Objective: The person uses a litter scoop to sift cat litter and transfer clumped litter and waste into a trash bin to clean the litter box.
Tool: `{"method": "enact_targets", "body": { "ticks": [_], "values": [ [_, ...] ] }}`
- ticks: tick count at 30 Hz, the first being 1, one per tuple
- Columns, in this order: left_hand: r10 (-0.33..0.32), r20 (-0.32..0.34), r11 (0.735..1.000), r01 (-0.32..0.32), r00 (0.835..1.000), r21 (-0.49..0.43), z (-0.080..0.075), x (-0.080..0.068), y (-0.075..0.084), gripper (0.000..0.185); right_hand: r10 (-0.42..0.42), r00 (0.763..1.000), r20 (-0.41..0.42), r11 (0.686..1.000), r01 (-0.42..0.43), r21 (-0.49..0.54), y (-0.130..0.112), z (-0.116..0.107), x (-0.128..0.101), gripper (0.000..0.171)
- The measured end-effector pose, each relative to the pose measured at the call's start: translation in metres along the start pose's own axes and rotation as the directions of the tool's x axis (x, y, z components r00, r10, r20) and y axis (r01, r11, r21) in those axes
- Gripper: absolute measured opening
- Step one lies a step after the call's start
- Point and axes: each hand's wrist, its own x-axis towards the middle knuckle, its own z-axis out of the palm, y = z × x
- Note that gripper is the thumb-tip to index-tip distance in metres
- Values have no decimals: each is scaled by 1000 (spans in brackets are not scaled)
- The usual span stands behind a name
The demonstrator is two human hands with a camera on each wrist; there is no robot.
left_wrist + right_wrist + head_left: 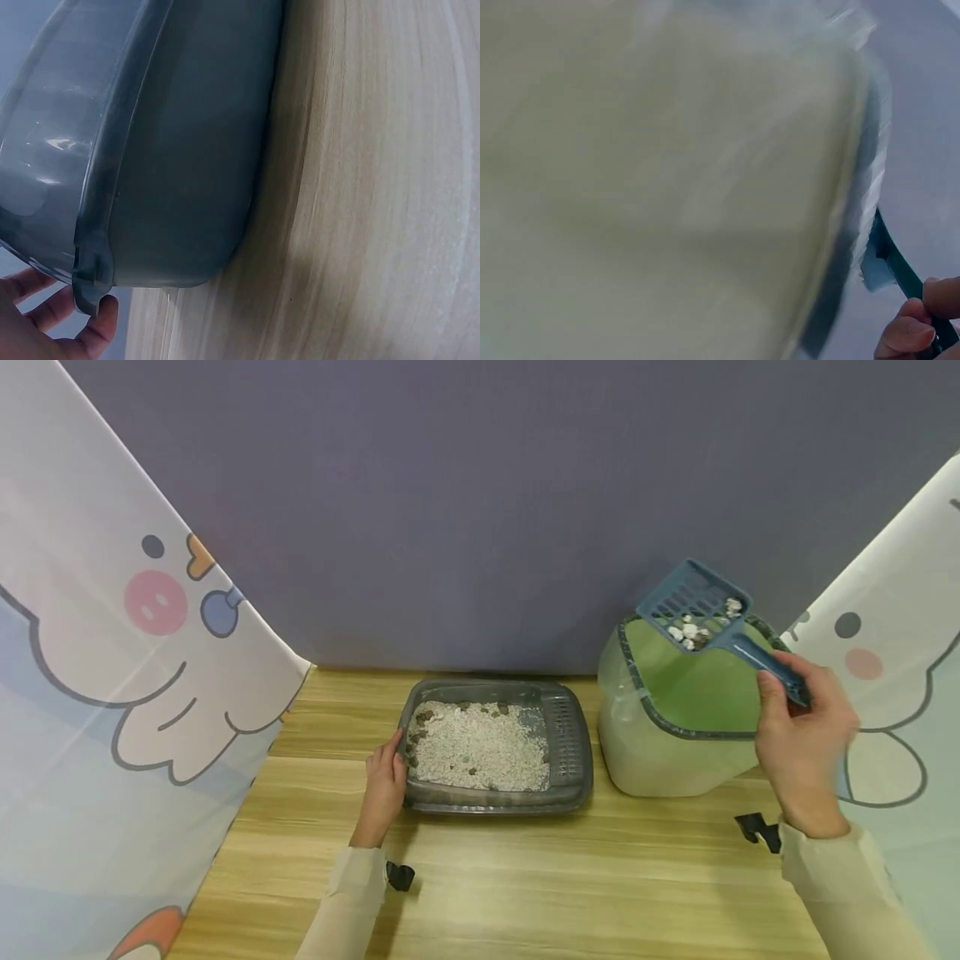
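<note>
Above the lined bin (678,727), the right hand (802,739) holds a blue scoop (708,618) loaded with lumps.

On the wooden table (525,877), the grey tray (495,747) sits left of the bin, close beside it, and contains pale grit with darker lumps scattered near its edges. The left hand (384,785) grips the tray's left rim; in the left wrist view the fingers (101,319) curl under that rim. The right hand is closed around the scoop's handle, fingers wrapped and thumb on top. The scoop's slotted head is raised over the bin's open mouth, tilted, with white and brown lumps (701,625) resting in it. The bin carries a green liner and a grey rim. Printed curtains hang at both sides.
</note>
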Motion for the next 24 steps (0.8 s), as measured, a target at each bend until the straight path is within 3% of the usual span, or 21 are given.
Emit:
{"method": "enact_targets", "body": {
  "ticks": [8, 15, 20, 24],
  "values": [
    [0, 12, 1000, 0, 1000, 3, -2, -2, -2, 41, -150, 984, -92, 988, 147, -45, 32, -8, 2, 17],
    [-11, 22, 1000, 10, 1000, 5, 0, -1, -3, 41, -140, 963, -229, 988, 150, 25, 16, -4, 2, 11],
    [-17, 45, 1000, 17, 999, -5, 2, -1, -2, 42, -77, 978, -192, 996, 85, 34, 10, -11, 4, 18],
    [-13, 37, 1000, 13, 999, -4, 1, 0, -2, 42, -36, 991, -133, 988, 55, 146, 9, -11, 0, 23]
  ]
}}
